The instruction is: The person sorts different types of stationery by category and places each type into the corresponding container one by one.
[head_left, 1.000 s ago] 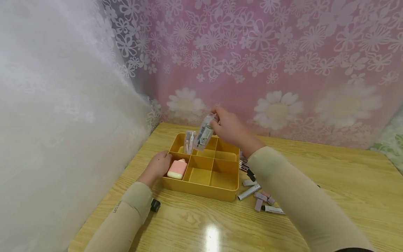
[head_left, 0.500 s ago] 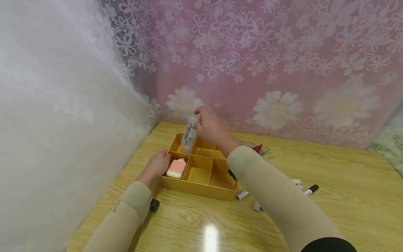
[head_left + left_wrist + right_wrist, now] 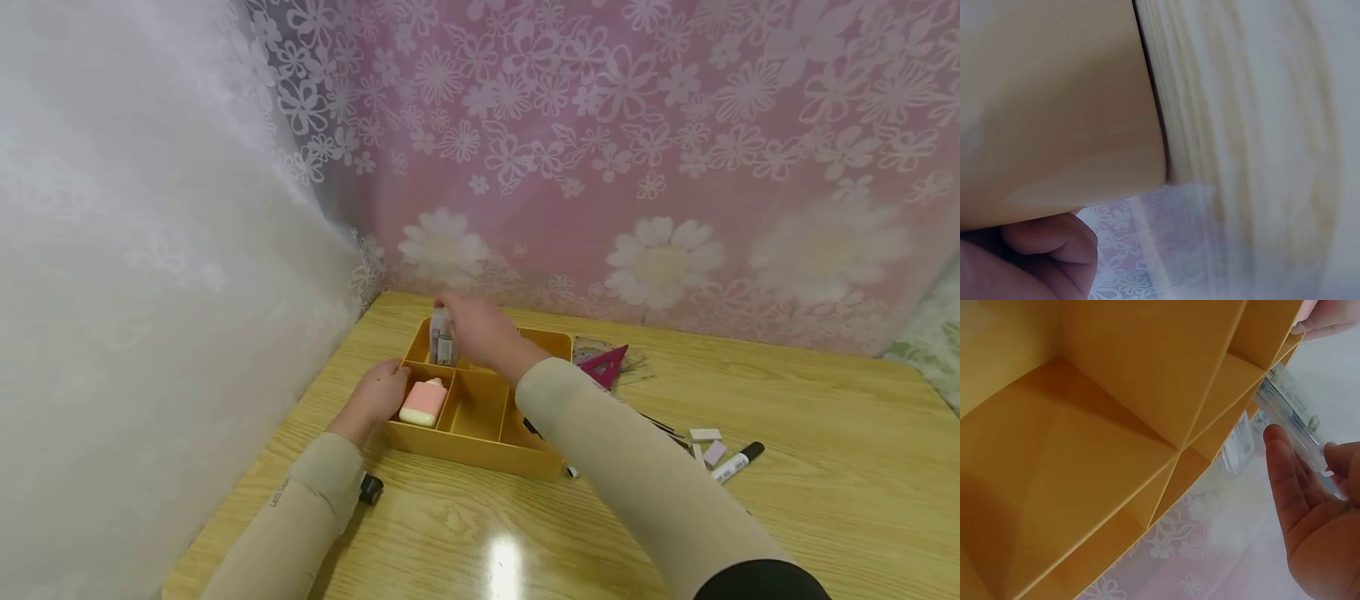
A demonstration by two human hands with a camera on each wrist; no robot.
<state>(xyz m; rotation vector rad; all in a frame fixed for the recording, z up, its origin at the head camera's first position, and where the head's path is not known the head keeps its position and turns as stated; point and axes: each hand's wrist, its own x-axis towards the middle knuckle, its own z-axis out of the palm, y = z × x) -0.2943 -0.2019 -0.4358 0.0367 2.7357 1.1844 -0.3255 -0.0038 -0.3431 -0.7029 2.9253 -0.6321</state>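
Note:
A yellow divided box [image 3: 472, 454] stands on the wooden table. My left hand [image 3: 381, 389] grips its left wall at the rim; in the left wrist view, curled fingers [image 3: 1054, 244] lie against that wall. My right hand [image 3: 483, 333] pinches a clear plastic case [image 3: 443, 340] with a printed label, upright at the back left compartment. In the right wrist view, thumb and fingers hold this case [image 3: 1291, 419] by its end, its other end reaching past the box rim. A second clear case [image 3: 1237, 447] shows beside it. A pink and cream bottle-shaped item [image 3: 423, 403] lies in the front left compartment.
Right of the box lie a magenta set square [image 3: 604, 365], thin dark sticks [image 3: 667, 427], erasers [image 3: 715, 453] and a black-capped marker [image 3: 738, 463]. The right sleeve covers part of this pile. A floral curtain [image 3: 570, 167] hangs behind the table.
My right hand has moved left and down with the clear case, from above the middle of the box to the back left compartment. The left hand has stayed on the box.

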